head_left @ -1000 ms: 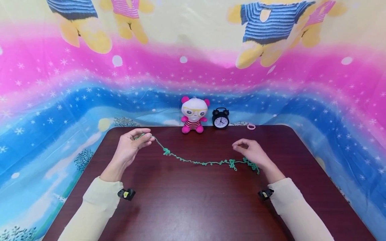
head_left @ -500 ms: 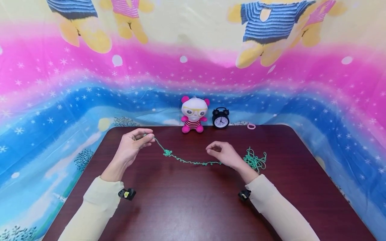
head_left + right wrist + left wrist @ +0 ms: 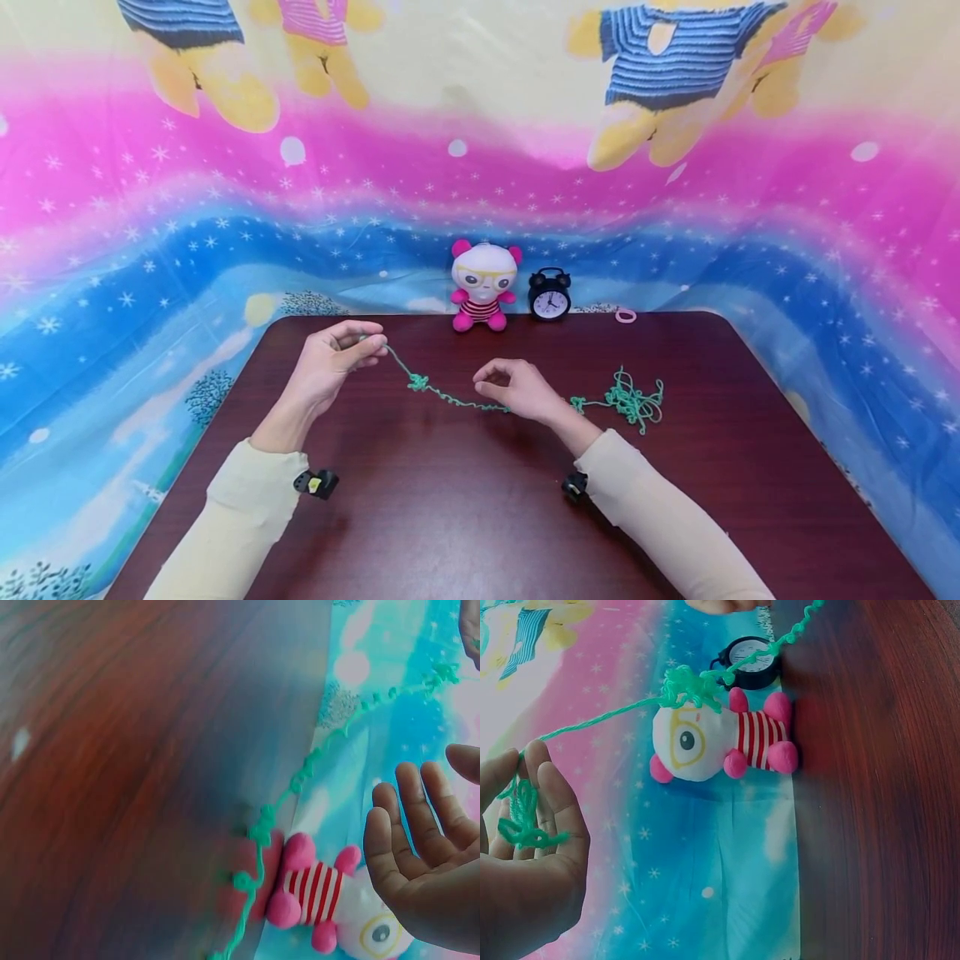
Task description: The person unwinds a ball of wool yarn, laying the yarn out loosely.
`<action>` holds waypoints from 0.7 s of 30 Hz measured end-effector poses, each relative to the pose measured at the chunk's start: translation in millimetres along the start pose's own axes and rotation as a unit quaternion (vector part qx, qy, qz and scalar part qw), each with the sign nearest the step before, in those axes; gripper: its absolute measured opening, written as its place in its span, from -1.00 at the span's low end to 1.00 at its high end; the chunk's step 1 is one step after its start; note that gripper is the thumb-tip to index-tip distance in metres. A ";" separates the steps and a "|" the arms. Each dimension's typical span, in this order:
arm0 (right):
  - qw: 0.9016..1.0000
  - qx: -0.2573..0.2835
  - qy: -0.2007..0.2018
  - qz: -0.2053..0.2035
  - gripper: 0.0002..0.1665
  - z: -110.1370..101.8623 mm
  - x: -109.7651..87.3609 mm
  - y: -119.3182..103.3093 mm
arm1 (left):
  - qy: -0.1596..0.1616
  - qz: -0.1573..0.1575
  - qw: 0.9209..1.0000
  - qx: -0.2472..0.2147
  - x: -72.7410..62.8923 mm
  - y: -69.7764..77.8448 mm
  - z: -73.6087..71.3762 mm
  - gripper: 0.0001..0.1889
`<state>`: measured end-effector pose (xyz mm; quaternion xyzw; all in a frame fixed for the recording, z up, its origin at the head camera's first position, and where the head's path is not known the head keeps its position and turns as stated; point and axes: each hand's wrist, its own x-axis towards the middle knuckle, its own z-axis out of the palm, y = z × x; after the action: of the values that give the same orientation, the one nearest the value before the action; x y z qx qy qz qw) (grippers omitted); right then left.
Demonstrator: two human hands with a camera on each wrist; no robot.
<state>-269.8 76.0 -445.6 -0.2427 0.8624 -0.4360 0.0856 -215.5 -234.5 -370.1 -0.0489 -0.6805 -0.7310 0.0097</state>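
Observation:
My left hand (image 3: 330, 362) pinches one end of a green yarn (image 3: 453, 402) between thumb and fingertips at the left of the head view. A short bunch of the yarn (image 3: 525, 825) dangles over the palm in the left wrist view. From the pinch, the strand slopes down through a knotted clump (image 3: 417, 382) and runs right, kinked and curly. My right hand (image 3: 521, 390) hovers over the middle of the strand, hiding part of it. Its fingers are loosely bent and hold nothing. At the strand's right end, a loose tangle (image 3: 636, 398) lies on the table.
A pink and white stuffed panda (image 3: 482, 287) sits at the back edge of the dark wooden table (image 3: 450, 517). Beside it stand a black alarm clock (image 3: 550, 296) and a small pink ring (image 3: 626, 316). A printed cloth (image 3: 405, 187) hangs behind.
My right hand has moved left along the yarn, away from the right-hand tangle, which now shows fully. The left hand keeps its pinch and has barely shifted.

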 end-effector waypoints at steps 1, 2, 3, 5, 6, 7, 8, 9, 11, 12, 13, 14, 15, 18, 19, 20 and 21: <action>1.000 0.003 -0.004 -0.001 -0.87 2.3 1.2 -0.9 | 0.000 0.000 1.000 0.004 0.2 0.1 0.2 -0.87; 1.000 0.006 -0.009 -0.004 -0.85 4.7 2.8 -1.3 | 0.000 0.000 1.000 0.010 0.3 0.2 0.4 -0.87; 1.000 0.006 -0.013 -0.007 -0.83 7.2 4.5 -1.7 | 0.000 0.001 1.000 0.015 0.5 0.2 0.8 -0.87; 1.000 0.008 -0.020 -0.010 -0.79 12.0 7.6 -2.3 | 0.000 0.001 1.000 0.027 0.9 0.2 1.4 -0.86; 1.000 0.009 -0.023 -0.012 -0.78 14.3 8.9 -2.8 | 0.000 0.001 0.999 0.034 1.1 0.2 1.7 -0.86; 0.999 0.010 -0.026 -0.015 -0.76 16.6 10.5 -3.3 | 0.000 0.001 0.999 0.040 1.3 0.0 1.9 -0.86; 0.999 0.011 -0.028 -0.018 -0.75 18.9 11.9 -3.7 | 0.000 0.001 0.999 0.045 1.5 -0.2 2.1 -0.86; 0.999 0.011 -0.029 -0.019 -0.75 21.1 13.2 -4.4 | 0.000 0.000 0.999 0.050 1.6 -0.4 2.4 -0.86; 0.999 0.013 -0.034 -0.024 -0.75 25.0 15.4 -5.4 | -0.001 -0.002 0.998 0.063 1.8 -1.1 2.8 -0.86; 0.999 0.014 -0.036 -0.028 -0.74 26.8 16.5 -5.9 | -0.001 -0.002 0.998 0.068 2.0 -1.4 2.9 -0.86; 0.999 0.014 -0.040 -0.032 -0.74 28.6 17.7 -6.3 | -0.002 -0.003 0.997 0.072 2.0 -1.7 3.1 -0.86; 0.998 0.015 -0.043 -0.036 -0.75 30.4 18.8 -6.7 | -0.002 -0.003 0.997 0.076 2.0 -2.0 3.3 -0.86; 0.998 0.013 -0.045 -0.038 -0.74 32.0 19.9 -7.1 | -0.003 -0.003 0.997 0.080 2.0 -2.2 3.5 -0.86; 0.998 0.003 -0.051 -0.044 -0.74 36.8 22.6 -9.5 | -0.008 -0.003 0.997 0.074 1.4 -1.9 4.0 -0.85; 0.998 -0.001 -0.053 -0.045 -0.73 38.4 23.5 -10.1 | -0.010 -0.004 0.998 0.069 1.2 -1.6 4.2 -0.85; 0.997 -0.006 -0.054 -0.047 -0.72 39.8 24.2 -10.8 | -0.012 -0.004 0.998 0.064 0.9 -1.1 4.4 -0.85; 0.997 -0.012 -0.054 -0.049 -0.72 40.9 24.5 -11.8 | -0.014 -0.004 0.998 0.058 0.8 -0.7 4.6 -0.85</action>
<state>-272.3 28.9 -459.5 -0.3086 0.8488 -0.4155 0.1080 -216.2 -229.9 -370.4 -0.0557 -0.7224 -0.6892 -0.0005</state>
